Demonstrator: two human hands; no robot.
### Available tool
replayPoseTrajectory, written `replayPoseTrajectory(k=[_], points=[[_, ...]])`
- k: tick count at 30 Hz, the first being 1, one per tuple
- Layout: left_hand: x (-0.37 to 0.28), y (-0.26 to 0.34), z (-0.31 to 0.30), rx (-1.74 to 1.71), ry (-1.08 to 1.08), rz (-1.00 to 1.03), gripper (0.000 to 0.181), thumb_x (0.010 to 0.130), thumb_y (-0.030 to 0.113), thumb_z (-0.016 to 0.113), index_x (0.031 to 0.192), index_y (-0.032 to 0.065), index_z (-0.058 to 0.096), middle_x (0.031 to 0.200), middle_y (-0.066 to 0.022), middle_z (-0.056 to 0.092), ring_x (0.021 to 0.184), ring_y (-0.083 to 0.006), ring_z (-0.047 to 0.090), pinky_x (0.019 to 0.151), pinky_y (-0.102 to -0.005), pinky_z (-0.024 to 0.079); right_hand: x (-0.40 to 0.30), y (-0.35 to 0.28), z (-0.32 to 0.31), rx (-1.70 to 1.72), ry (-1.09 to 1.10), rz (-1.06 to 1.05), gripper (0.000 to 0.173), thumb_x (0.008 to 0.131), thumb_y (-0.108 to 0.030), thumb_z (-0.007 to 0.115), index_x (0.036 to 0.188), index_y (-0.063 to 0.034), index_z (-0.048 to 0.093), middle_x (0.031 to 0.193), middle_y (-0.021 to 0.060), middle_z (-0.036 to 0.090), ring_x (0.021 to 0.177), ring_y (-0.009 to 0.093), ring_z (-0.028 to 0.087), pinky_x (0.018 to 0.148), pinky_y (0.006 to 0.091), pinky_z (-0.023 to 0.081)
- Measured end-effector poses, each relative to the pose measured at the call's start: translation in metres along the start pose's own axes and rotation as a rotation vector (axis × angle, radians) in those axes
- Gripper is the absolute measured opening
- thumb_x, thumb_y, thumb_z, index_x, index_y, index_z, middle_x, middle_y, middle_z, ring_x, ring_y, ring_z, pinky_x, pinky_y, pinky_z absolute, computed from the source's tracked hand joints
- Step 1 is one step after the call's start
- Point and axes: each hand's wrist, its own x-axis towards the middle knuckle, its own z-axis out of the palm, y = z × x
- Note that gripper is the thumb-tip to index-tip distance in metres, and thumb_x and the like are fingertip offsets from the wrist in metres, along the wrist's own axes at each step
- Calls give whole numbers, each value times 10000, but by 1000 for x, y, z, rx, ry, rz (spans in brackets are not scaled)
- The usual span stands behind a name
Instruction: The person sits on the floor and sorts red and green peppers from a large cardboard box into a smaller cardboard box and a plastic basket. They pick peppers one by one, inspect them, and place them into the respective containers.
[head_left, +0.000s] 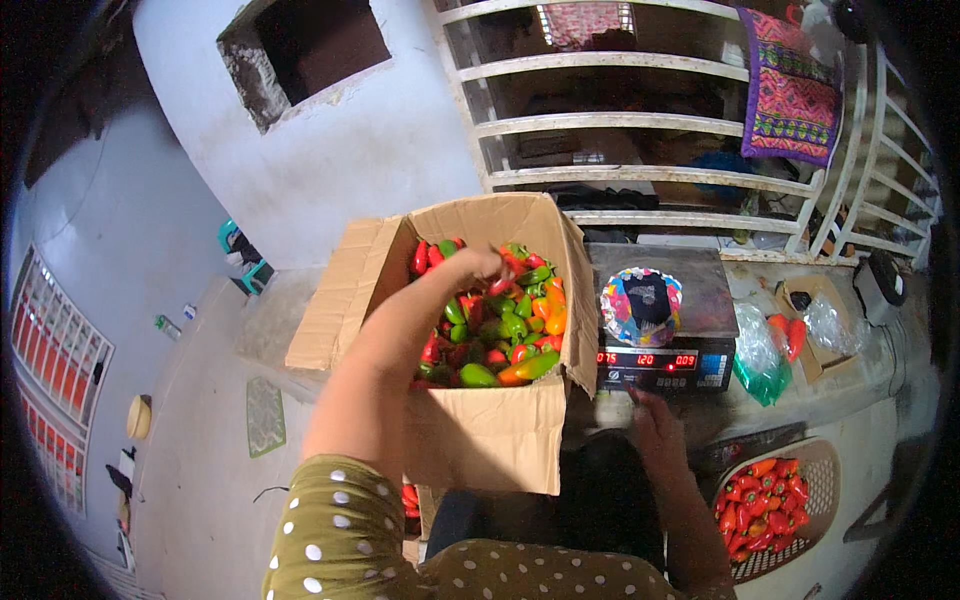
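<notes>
My left hand (480, 266) reaches into an open cardboard box (484, 431) filled with red, green and orange peppers (514, 326). A red pepper (501, 286) lies at its fingertips; blur hides whether the fingers grip it. Low in front of a black digital scale (712, 367) is my right hand (660, 427), its fingers partly in shadow; what they hold, if anything, is unclear. On the scale's metal plate stands a round, multicoloured container (611, 307) with a black cloth-like item (646, 296) in it. Red digits glow on the scale's display (646, 359).
At lower right, a plastic basket (823, 480) holds many red peppers. Clear and green plastic bags (761, 367) and a small open carton (825, 360) lie right of the scale. White metal bars (615, 124) stand behind, with a patterned cloth (791, 90) hung over them.
</notes>
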Motion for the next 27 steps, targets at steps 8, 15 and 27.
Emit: replayPoseTrajectory(k=[8, 15, 27], points=[[-191, 78, 40, -1278, -599, 318, 430, 873, 224, 434, 1248, 22, 376, 1174, -195, 493, 977, -277, 538, 787, -448, 467, 27, -120, -17, 119, -160, -20, 342, 867, -164, 483, 1178, -31, 434, 940, 213, 595, 905, 321, 594, 769, 342, 443], [-285, 61, 126, -1531, -715, 365, 548, 766, 312, 555, 1199, 11, 405, 975, -169, 540, 740, -233, 516, 565, -297, 437, 18, -154, 16, 173, -212, -280, 427, 850, -216, 534, 1214, -27, 414, 837, 212, 602, 826, 312, 622, 669, 335, 475], [-326, 39, 179, -1381, -572, 420, 299, 786, 269, 531, 781, -23, 469, 588, -47, 427, 389, -76, 374, 314, -190, 271, -10, -187, 14, -30, -392, -343, 422, 804, -263, 585, 1145, -36, 480, 881, 180, 611, 793, 327, 611, 651, 381, 483]])
